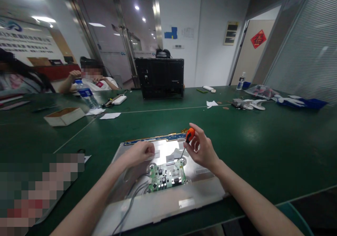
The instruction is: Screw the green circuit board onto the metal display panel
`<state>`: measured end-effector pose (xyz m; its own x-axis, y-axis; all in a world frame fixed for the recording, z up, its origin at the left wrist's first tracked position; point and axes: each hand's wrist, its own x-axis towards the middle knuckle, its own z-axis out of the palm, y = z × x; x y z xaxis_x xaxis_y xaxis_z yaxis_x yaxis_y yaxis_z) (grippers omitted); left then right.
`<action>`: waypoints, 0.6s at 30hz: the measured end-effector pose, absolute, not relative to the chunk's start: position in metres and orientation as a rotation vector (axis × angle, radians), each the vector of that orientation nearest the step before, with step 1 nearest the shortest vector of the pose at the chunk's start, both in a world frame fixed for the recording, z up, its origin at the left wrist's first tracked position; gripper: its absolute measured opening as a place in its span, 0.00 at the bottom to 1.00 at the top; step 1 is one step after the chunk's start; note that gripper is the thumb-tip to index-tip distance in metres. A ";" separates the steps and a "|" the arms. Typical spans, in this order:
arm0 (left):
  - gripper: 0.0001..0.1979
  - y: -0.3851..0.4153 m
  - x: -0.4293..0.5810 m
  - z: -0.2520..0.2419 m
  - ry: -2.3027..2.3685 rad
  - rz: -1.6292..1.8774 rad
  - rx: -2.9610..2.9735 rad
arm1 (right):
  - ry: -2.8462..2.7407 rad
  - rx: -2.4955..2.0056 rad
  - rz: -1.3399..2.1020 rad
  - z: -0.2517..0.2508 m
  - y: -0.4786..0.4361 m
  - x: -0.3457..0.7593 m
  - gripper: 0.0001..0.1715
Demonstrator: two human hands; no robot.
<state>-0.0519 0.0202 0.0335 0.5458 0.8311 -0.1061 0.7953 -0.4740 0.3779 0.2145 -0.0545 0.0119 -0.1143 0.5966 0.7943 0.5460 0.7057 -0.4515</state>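
Observation:
A silver metal panel lies on the green table, with a green circuit board on its middle and grey cables running from the board's left side toward the near edge. My right hand holds an orange and black screwdriver between thumb and fingers, its shaft slanting down to the board's upper right corner. Over the panel's upper left part is my left hand, its fingers curled together; whatever they hold, if anything, is hidden. A blue strip runs along the panel's far edge.
A black monitor-like unit stands at the table's far side. To the left are an open box, a water bottle and two seated people. Gloves, another bottle and a plastic bag lie at the far right.

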 end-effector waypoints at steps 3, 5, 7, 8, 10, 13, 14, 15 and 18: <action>0.07 0.004 -0.035 0.041 1.301 0.236 2.404 | -1.682 -0.922 0.188 0.015 -0.054 0.217 0.37; 0.06 -0.013 -0.020 0.043 1.089 0.349 2.394 | -1.656 -0.932 0.283 0.019 -0.054 0.219 0.37; 0.04 -0.033 -0.005 0.043 0.885 0.407 2.397 | -1.634 -0.926 0.355 0.023 -0.054 0.220 0.36; 0.03 -0.043 0.001 0.041 0.823 0.427 2.423 | -1.624 -0.917 0.380 0.025 -0.053 0.221 0.36; 0.05 -0.058 0.011 0.035 0.739 0.407 2.512 | -1.613 -0.900 0.417 0.027 -0.050 0.222 0.35; 0.07 -0.072 0.019 0.022 0.714 0.389 2.642 | -1.615 -0.905 0.452 0.025 -0.044 0.224 0.35; 0.07 -0.074 0.020 0.018 0.712 0.400 2.670 | -1.615 -0.913 0.462 0.024 -0.043 0.224 0.35; 0.07 -0.075 0.020 0.014 0.717 0.424 2.692 | -1.612 -0.922 0.471 0.021 -0.042 0.224 0.34; 0.06 -0.075 0.022 0.004 0.742 0.472 2.747 | -1.603 -0.943 0.481 0.015 -0.043 0.226 0.34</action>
<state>0.0216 -0.0752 0.0044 0.8171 0.5237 0.2411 0.4404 -0.8368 0.3253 0.2257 -0.0425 0.0151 -0.0199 0.7853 0.6188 0.3148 0.5923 -0.7417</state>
